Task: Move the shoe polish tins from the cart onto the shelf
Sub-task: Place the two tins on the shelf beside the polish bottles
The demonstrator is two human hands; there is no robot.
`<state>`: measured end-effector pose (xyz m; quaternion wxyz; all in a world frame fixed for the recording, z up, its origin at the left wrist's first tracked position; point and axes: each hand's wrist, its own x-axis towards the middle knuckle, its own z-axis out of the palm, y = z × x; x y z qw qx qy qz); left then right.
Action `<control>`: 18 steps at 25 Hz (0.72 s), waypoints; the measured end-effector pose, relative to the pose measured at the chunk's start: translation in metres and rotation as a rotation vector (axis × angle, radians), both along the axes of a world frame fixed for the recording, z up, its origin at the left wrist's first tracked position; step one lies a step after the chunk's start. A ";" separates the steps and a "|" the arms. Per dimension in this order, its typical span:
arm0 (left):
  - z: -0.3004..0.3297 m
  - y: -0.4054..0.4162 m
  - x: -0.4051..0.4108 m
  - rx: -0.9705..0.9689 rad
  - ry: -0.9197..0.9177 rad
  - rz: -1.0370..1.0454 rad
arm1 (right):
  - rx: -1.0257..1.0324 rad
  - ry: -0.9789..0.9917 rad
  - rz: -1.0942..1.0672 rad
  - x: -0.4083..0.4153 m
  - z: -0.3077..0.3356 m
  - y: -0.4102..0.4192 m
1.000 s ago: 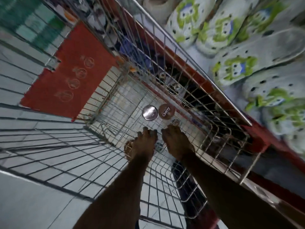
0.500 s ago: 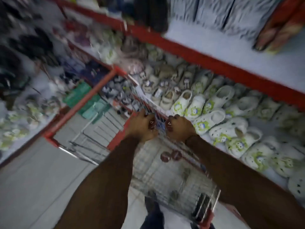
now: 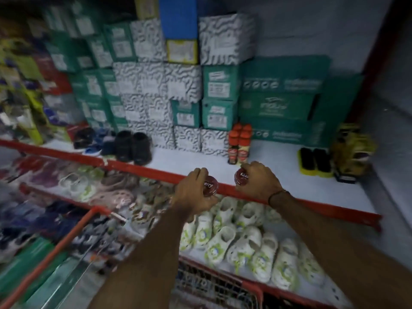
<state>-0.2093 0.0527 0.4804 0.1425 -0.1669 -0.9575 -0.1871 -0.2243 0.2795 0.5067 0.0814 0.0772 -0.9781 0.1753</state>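
My left hand [image 3: 193, 190] grips a round dark-red shoe polish tin [image 3: 210, 185] with white lettering, held at the red front edge of the upper shelf [image 3: 301, 181]. My right hand [image 3: 259, 181] grips a second red tin [image 3: 241, 176] just above that shelf's white surface, in front of the orange-capped polish bottles [image 3: 239, 143]. The two tins are a small gap apart. The wire cart [image 3: 214, 284] shows at the bottom, its inside mostly hidden by my arms.
Green and patterned shoe boxes [image 3: 185, 85] are stacked at the shelf's back. Black shoes [image 3: 131, 147] sit left, shoe brushes [image 3: 315, 161] and a yellow pack [image 3: 352, 150] right. White clogs [image 3: 243, 237] fill the shelf below. White shelf surface lies open between bottles and brushes.
Both hands rose from the cart's bottom, each with a tin, up to the upper shelf's front edge. The view swung from down into the cart to the shelf.
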 end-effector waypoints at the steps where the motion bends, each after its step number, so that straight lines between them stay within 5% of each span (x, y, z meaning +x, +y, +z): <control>1: 0.002 0.027 -0.009 0.000 0.001 -0.037 | -0.020 -0.019 -0.069 0.001 0.000 0.022; 10: -0.016 0.203 -0.084 -0.152 -0.077 -0.146 | -0.011 -0.075 -0.263 -0.020 -0.026 0.142; 15: -0.033 0.238 -0.129 -0.045 -0.038 -0.103 | 0.350 0.109 -0.249 -0.045 -0.027 0.154; 18: -0.020 0.255 -0.135 -0.010 0.015 -0.088 | 0.355 0.088 -0.258 -0.064 -0.032 0.160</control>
